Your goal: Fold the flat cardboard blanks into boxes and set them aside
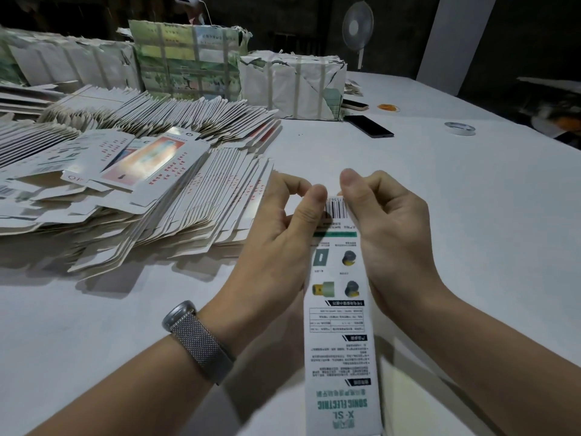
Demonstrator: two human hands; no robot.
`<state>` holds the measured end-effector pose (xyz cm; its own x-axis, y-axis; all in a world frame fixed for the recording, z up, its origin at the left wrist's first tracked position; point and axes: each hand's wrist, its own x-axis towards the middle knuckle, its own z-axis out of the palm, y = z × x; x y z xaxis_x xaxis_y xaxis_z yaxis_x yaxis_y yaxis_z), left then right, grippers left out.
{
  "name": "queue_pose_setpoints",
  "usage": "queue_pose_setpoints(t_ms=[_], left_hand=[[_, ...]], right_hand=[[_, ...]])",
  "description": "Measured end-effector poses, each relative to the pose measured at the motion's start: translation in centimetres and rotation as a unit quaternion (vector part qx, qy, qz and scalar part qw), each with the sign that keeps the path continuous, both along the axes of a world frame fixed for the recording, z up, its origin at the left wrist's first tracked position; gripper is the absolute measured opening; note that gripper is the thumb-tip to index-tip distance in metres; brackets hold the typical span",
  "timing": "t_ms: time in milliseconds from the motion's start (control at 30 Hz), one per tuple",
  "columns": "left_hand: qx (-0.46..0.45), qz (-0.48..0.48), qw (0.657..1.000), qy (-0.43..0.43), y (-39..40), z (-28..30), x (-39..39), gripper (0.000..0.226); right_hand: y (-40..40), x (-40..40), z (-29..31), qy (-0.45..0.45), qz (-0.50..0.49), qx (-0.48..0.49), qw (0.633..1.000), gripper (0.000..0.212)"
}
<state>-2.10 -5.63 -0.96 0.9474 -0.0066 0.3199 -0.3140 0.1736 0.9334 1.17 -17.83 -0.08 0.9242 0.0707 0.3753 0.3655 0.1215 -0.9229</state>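
A white tabletop (440, 190) is seen from above, covered on its left side by a broad, fanned heap of flat cardboard blanks (132, 171). Behind the heap, three paper-wrapped, strapped bundles (188, 61) are stood along the far edge, and a pedestal fan (357, 28) is set behind them. In the foreground a long, narrow printed box (341, 325), marked with a barcode and the words SONIC ELECTRIC, is held lengthwise above the tabletop, just beside the near right edge of the heap. Its far end is pinched from the left by the curled fingers of the left hand (283, 243) and from the right by the curled fingers of the right hand (390, 234), the thumbs being laid on the top face beside the barcode. A mesh-band watch (196, 338) is worn on the left wrist. A dark phone (368, 126), a tape roll (460, 128) and orange rubber bands (388, 107) are laid well apart on the far right.
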Motion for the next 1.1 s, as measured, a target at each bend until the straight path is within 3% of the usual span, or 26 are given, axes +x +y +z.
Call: queue_pose_setpoints(t_ms=[167, 300, 467, 633, 867, 933, 1000, 1100], left_hand=[[-0.004, 0.02, 1.0, 0.002, 0.0, 0.1, 0.1, 0.032], [0.009, 0.058, 0.998, -0.027, 0.3, 0.1, 0.2, 0.04], [0.006, 0.099, 0.995, -0.032, 0.6, -0.3, 0.7, 0.032], [-0.016, 0.144, 0.989, -0.025, 1.5, -0.4, 1.4, 0.025], [0.027, 0.135, 0.99, -0.043, 1.8, -0.6, 1.8, 0.023], [0.053, 0.13, 0.99, -0.03, 1.9, -1.2, 1.9, 0.016], [0.135, 0.131, 0.98, -0.058, 2.2, -1.9, 1.9, 0.022], [0.295, 0.147, 0.934, -0.137, 2.8, -2.2, 1.8, 0.03]], right_hand=[[-0.1, 0.1, -0.1, 0.017, 0.003, -0.015, 1.0, 0.029], [-0.1, 0.1, -0.2, -0.03, -0.034, -0.113, 0.993, 0.007], [-0.1, -0.4, -0.1, -0.093, -0.076, -0.223, 0.967, 0.028], [0.6, -1.5, -0.4, -0.084, -0.001, -0.318, 0.944, 0.09], [0.2, -1.0, 0.8, -0.026, 0.021, -0.28, 0.96, 0.08], [-0.6, -0.3, 1.7, -0.013, 0.01, -0.323, 0.946, 0.079], [-1.9, 0.7, 2.6, -0.02, -0.034, -0.382, 0.923, 0.077], [-5.0, 2.1, 3.5, -0.021, -0.089, -0.479, 0.873, 0.07]])
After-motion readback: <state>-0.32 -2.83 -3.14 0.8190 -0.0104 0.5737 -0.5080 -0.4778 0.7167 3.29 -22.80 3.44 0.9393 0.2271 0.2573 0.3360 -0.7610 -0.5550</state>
